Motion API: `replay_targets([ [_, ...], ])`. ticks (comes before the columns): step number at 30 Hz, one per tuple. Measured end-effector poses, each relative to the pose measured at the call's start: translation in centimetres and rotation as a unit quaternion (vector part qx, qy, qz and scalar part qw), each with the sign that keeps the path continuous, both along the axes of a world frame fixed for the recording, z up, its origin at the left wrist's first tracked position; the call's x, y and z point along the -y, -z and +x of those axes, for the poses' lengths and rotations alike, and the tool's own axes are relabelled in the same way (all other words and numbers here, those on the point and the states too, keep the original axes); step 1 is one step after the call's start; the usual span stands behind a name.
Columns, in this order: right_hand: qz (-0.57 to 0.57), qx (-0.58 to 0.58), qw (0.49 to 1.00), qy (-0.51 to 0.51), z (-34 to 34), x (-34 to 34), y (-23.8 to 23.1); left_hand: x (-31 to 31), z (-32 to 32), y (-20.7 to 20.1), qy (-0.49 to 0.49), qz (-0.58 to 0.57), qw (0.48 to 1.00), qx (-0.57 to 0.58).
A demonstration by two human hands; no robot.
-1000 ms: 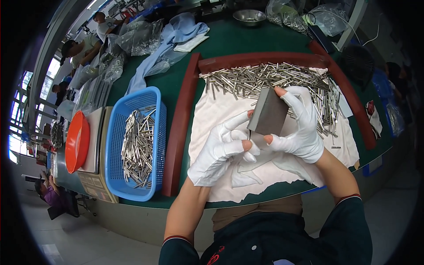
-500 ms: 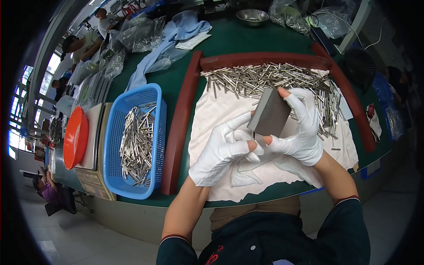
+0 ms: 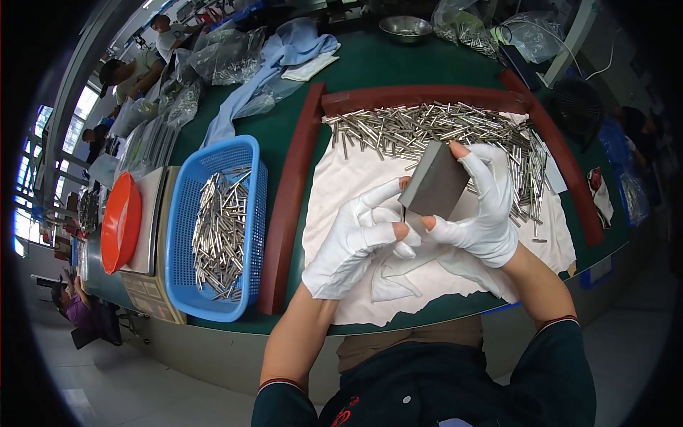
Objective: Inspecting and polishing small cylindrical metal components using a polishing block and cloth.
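Observation:
A dark grey rectangular block [image 3: 440, 182] is tilted above the cloth, gripped between the thumb and fingers of my right hand [image 3: 491, 213]. My left hand [image 3: 348, 242] is at the block's left edge, its thumb and fingers closed on a thin pin [image 3: 404, 212]. Only a short dark length of that pin shows, right beside the block. White gloves with bare fingertips cover both hands. Below them spreads a pale cloth [image 3: 338, 192], with a folded white cloth [image 3: 395, 281] on it. Many loose metal pins [image 3: 420, 124] lie heaped along the cloth's far and right sides.
Dark red rails [image 3: 288, 220] border the cloth on the left, back and right. Left of them stands a blue basket [image 3: 257, 153] holding metal pins. Beyond it are an orange-red bowl [image 3: 119, 222] and bags. A metal bowl [image 3: 405, 27] sits at the back. Other people are farther left.
My left hand has shifted very slightly left with the pin. The block stays in my right hand, its tilt almost the same.

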State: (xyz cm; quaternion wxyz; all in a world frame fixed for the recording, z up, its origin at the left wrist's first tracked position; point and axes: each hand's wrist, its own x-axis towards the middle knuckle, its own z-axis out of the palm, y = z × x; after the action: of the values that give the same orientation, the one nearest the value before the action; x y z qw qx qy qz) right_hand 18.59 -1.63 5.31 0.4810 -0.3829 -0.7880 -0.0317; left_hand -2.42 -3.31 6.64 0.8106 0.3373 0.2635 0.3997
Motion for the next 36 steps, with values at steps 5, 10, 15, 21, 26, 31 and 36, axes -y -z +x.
replay_targets([
  [5, 0.006, -0.014, 1.0, 0.011, -1.0, 0.0, -0.5, -0.2, -0.1, 0.5, 0.027, 0.02, 0.998, -0.052],
  [10, 0.009, -0.011, 1.0, 0.012, -0.7, -0.1, -0.3, -0.2, 0.6, 0.1, -0.009, 0.014, 0.998, -0.056],
  [15, -0.004, -0.005, 1.0, -0.006, 0.3, -0.4, -0.3, -0.5, -0.7, -0.1, -0.044, 0.017, 0.998, -0.034],
  [21, 0.007, -0.037, 0.999, 0.015, 0.0, 0.2, -0.5, -0.3, -0.3, 0.0, -0.034, -0.019, 0.999, 0.018],
  [26, 0.032, -0.015, 0.999, 0.015, -0.2, 0.4, -0.6, -0.7, -0.7, 1.3, 0.014, -0.048, 0.992, 0.114],
  [31, 0.021, -0.018, 1.0, 0.012, -0.3, 0.1, -0.2, -0.5, -0.1, 1.3, 0.017, -0.052, 0.994, 0.091],
  [36, 0.024, -0.035, 0.999, 0.008, -0.5, -0.2, -0.1, -0.5, -0.1, 1.0, 0.033, -0.043, 0.991, 0.122],
])
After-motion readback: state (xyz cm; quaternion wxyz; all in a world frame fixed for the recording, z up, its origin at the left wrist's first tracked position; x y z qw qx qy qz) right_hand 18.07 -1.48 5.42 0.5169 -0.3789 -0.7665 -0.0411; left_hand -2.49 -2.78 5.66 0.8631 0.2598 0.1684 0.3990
